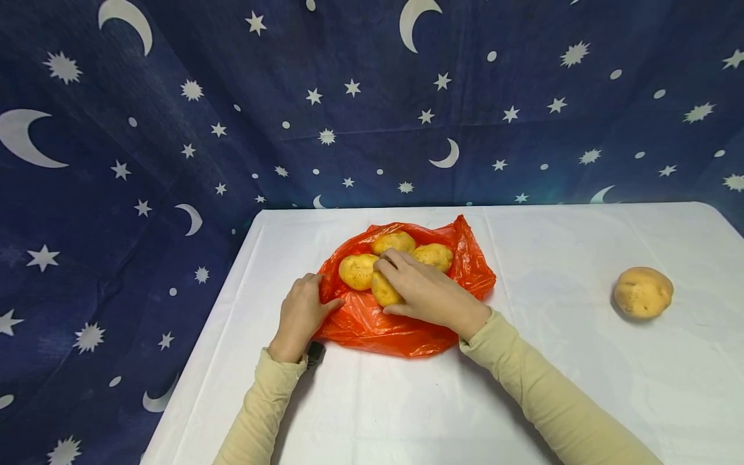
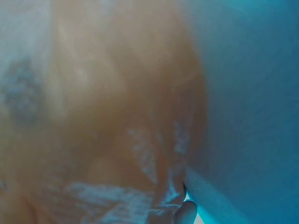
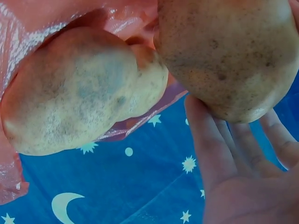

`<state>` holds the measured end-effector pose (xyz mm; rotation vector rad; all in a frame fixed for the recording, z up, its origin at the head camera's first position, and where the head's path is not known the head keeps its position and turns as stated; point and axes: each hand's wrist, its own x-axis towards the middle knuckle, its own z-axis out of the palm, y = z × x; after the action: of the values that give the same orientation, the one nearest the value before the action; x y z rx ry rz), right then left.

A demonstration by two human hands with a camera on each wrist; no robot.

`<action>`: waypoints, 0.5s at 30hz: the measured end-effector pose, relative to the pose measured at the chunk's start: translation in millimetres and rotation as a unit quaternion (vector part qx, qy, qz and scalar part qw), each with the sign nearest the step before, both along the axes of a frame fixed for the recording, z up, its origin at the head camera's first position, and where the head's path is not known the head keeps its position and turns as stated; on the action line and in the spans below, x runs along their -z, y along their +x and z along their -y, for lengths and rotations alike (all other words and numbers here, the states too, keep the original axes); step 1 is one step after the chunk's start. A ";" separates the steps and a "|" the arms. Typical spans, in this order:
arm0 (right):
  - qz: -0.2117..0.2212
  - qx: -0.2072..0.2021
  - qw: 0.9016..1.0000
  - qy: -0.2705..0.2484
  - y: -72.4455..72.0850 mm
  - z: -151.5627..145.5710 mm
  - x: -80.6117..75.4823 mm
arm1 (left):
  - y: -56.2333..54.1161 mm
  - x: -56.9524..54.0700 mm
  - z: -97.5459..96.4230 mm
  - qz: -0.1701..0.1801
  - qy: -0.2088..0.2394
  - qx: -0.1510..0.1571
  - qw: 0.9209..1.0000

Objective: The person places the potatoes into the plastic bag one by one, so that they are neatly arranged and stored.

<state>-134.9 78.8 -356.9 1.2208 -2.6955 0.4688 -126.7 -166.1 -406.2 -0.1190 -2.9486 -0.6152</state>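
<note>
A red plastic bag [image 1: 372, 323] lies spread on the table with its mouth upward, and several yellow potatoes sit in it. Over the bag, my right hand [image 1: 427, 294] grips a potato [image 1: 385, 290], fingers across its top and thumb at its near side. That same potato [image 3: 229, 56] appears large against the fingers in the right wrist view. Around it in the bag are a potato to the left [image 1: 357, 271], one behind [image 1: 392, 242] and one to the right [image 1: 436, 256]. My left hand [image 1: 302, 316] holds the bag's left edge, thumb over the plastic; the left wrist view is blurred.
A single potato [image 1: 642, 293] lies far to the right on the white-covered table [image 1: 552, 258]. Behind and to the left hangs a dark blue cloth [image 1: 372, 155] with moons and stars.
</note>
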 end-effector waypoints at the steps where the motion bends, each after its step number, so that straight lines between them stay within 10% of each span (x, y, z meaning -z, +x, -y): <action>1: 0.001 -0.002 1.000 0.003 0.5 0.7 0.4 | 0.0 -0.1 0.0 0.000 0.000 0.000 1.000; 15: 0.006 -0.039 0.999 0.031 6.1 9.8 5.2 | 0.0 0.9 0.8 -0.005 -0.004 0.003 1.000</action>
<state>-128.8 69.1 -362.1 1.3465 -2.6989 0.4072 -126.7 -166.9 -407.0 -0.1316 -2.9429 -0.6005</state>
